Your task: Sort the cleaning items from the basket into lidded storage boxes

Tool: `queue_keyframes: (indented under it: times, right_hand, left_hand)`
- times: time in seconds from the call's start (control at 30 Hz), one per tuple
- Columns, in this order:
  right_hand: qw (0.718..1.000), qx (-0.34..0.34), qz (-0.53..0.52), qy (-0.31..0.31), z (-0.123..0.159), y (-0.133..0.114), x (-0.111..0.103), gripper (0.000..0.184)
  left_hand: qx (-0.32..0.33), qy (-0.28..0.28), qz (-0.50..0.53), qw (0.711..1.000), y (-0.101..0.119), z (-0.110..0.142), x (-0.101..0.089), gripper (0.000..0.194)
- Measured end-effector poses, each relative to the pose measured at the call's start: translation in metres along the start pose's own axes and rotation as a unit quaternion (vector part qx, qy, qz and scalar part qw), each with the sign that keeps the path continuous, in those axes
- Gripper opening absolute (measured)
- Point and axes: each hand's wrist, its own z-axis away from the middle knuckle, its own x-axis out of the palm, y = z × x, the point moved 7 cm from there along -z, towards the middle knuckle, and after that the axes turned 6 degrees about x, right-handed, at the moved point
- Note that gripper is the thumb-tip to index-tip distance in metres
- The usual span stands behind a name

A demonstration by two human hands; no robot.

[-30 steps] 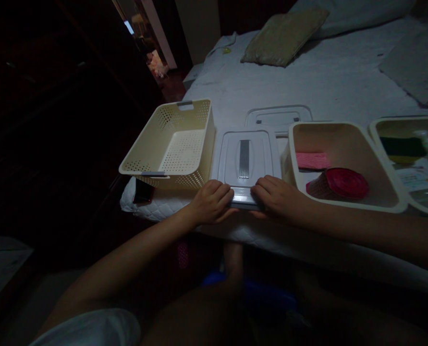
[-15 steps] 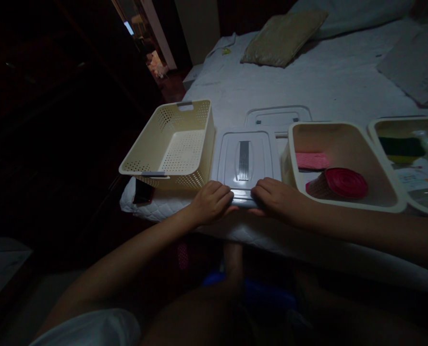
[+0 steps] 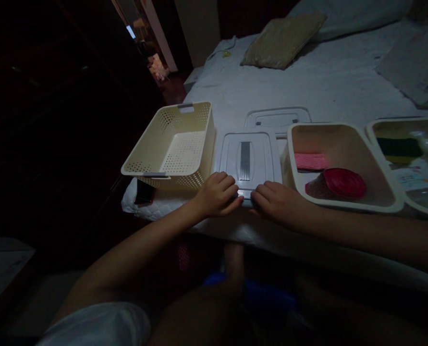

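A grey plastic lid (image 3: 230,154) with a ridged handle strip lies flat on the bed, between a perforated cream basket (image 3: 207,144) and a cream bin (image 3: 379,173). My left hand (image 3: 219,194) has its fingers curled over the lid's near edge, toward the left corner. On the same edge, to the right, my right hand (image 3: 275,199) grips with bent fingers. Inside the cream bin are a red roll (image 3: 344,183) and a folded pink cloth (image 3: 311,161). Whether a box sits under the lid is hard to see.
Behind it lies another grey lid (image 3: 276,115). At the far right a second cream bin (image 3: 397,204) holds a green and yellow sponge (image 3: 399,148) and clear plastic items. A dark object (image 3: 143,192) lies below the basket's front. A cushion (image 3: 283,41) rests farther back on the bed (image 3: 329,91).
My left hand has shifted slightly up and to the right along the lid's near edge. My right hand stays nearly in place, and the lid has hardly moved.
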Motion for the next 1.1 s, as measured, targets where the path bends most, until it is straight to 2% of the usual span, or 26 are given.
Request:
queue_keyframes:
  times: [0.1, 0.2, 0.33, 0.4, 0.5, 0.63, 0.77, 0.9, 1.1]
  right_hand:
    - [1.000, -0.020, 0.010, -0.010, 0.003, -0.004, -0.001, 0.024]
    - [0.999, -0.030, 0.021, -0.022, 0.007, -0.008, -0.001, 0.023]
    - [0.999, -0.041, 0.020, -0.023, 0.005, -0.007, -0.007, 0.028]
    - [0.999, -0.035, 0.008, -0.021, -0.002, 0.003, -0.011, 0.033]
    - [0.999, 0.030, -0.008, -0.015, -0.021, 0.041, -0.015, 0.038]
    - [0.978, 0.195, -0.047, -0.050, -0.049, 0.113, 0.008, 0.039]
    - [0.946, 0.299, -0.105, -0.069, -0.075, 0.162, 0.048, 0.046]
    - [0.915, 0.355, -0.146, -0.124, -0.096, 0.181, 0.082, 0.050]
    - [0.900, 0.356, -0.122, -0.221, -0.103, 0.179, 0.102, 0.058]
  left_hand:
    - [-0.068, -0.014, 0.004, 0.998, -0.020, -0.015, 0.005, 0.028]
    - [-0.165, -0.033, 0.023, 0.986, -0.048, -0.027, 0.018, 0.039]
    - [-0.220, -0.116, 0.053, 0.967, -0.070, -0.036, 0.047, 0.057]
    - [-0.227, -0.153, 0.068, 0.959, -0.071, -0.036, 0.058, 0.059]
    - [-0.231, -0.169, 0.070, 0.956, -0.066, -0.035, 0.061, 0.061]
    - [-0.238, -0.174, 0.058, 0.954, -0.059, -0.032, 0.056, 0.063]
    - [-0.236, -0.161, 0.057, 0.956, -0.057, -0.031, 0.053, 0.061]
    - [-0.230, -0.138, 0.063, 0.961, -0.057, -0.030, 0.055, 0.060]
    - [-0.240, -0.158, 0.063, 0.956, -0.060, -0.030, 0.056, 0.061]
